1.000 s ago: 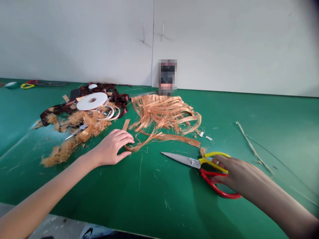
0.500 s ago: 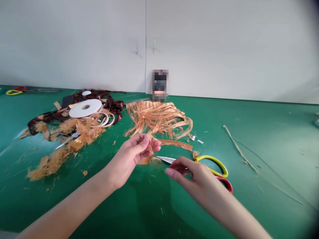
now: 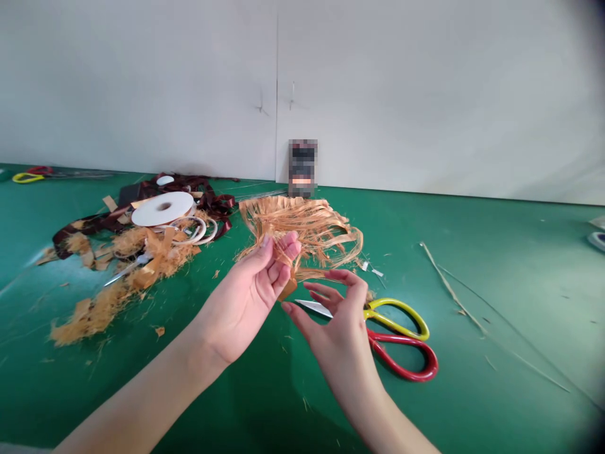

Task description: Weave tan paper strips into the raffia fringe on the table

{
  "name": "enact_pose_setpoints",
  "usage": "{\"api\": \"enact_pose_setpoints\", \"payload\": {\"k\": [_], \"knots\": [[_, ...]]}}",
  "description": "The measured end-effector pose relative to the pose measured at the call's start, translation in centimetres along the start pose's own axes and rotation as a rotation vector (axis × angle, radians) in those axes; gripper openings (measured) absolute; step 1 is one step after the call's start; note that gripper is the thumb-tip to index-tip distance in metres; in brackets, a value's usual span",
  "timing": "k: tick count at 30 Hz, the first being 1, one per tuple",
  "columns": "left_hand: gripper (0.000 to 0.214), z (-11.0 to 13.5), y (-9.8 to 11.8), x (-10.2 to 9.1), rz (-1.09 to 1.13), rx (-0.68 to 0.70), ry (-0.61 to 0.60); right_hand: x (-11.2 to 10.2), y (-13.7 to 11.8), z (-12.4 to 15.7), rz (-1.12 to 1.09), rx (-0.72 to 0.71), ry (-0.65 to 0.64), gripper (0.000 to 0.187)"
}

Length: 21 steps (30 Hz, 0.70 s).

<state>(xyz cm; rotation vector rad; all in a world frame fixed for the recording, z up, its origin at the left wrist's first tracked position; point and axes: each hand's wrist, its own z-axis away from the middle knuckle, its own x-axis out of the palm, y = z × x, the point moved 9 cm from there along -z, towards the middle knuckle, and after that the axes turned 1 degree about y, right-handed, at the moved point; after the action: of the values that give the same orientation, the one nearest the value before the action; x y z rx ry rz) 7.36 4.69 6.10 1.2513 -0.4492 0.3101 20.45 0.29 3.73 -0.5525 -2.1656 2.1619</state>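
Observation:
My left hand [image 3: 258,284] is closed on a frayed tan ribbon [image 3: 289,287], with thin fibres showing between thumb and fingers and a flat unfrayed end hanging below. To its right, my right hand [image 3: 333,309] is open, thumb and fingers spread, holding nothing. Beneath the right hand lie scissors [image 3: 399,321] with one yellow and one red handle, their blade tip pointing left at the tan ribbon. Just beyond both hands, several fringed tan ribbon strips [image 3: 302,221] lie fanned out on the green table.
At left sits a pile of brown ribbon [image 3: 212,198], tan scraps [image 3: 94,318] and a white spool [image 3: 163,209]. A second pair of scissors [image 3: 28,176] lies far left. A pixelated upright object [image 3: 303,167] leans on the white wall [image 3: 401,94]. Thin stems [image 3: 451,284] lie at right.
My right hand has shifted left and turned up, its fingers spreading over the blades, so the red handle shows more. My left hand has risen slightly, still pinching the ribbon.

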Motion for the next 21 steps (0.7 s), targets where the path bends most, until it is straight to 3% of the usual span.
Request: {"api": "enact_pose_setpoints", "payload": {"k": [4, 7, 10, 12, 14, 15, 16, 18, 20, 21], "knots": [[0.016, -0.1, -0.2, 0.0, 0.032, 0.002, 0.025, 2.3, 0.2, -0.7, -0.223, 0.084, -0.143, 0.048], [0.017, -0.6, -0.3, -0.7, -0.021, 0.019, 0.015, 2.6, 0.2, -1.3, -0.283, 0.167, -0.209, 0.038], [0.014, -1.7, -1.4, -3.8, -0.173, -0.057, 0.083, 1.2, -0.3, -2.2, -0.199, 0.173, -0.256, 0.035], [0.007, -2.2, -1.9, -6.6, -0.322, -0.086, 0.192, 0.5, -0.7, -2.8, -0.123, 0.185, -0.344, 0.028], [0.014, -2.1, -1.2, -8.4, -0.367, -0.013, 0.309, 0.1, -1.1, -3.4, -0.058, 0.198, -0.44, 0.021], [0.021, -1.7, -0.4, -8.5, -0.399, 0.06, 0.325, 0.0, -1.5, -3.6, -0.029, 0.199, -0.473, 0.019], [0.025, -1.3, 0.5, -7.8, -0.459, 0.142, 0.301, -0.1, -1.8, -3.8, 0.006, 0.201, -0.5, 0.019], [0.026, -0.1, 1.7, -3.8, -0.721, 0.304, 0.041, 0.1, -2.6, -4.1, 0.076, 0.202, -0.542, 0.022], [0.024, 1.2, 1.3, -0.1, -0.931, 0.334, -0.209, 0.6, -3.5, -4.2, 0.122, 0.191, -0.589, 0.025], [0.022, 1.5, 1.2, 0.7, -0.951, 0.326, -0.25, 0.8, -3.9, -4.2, 0.142, 0.18, -0.605, 0.025]]}}
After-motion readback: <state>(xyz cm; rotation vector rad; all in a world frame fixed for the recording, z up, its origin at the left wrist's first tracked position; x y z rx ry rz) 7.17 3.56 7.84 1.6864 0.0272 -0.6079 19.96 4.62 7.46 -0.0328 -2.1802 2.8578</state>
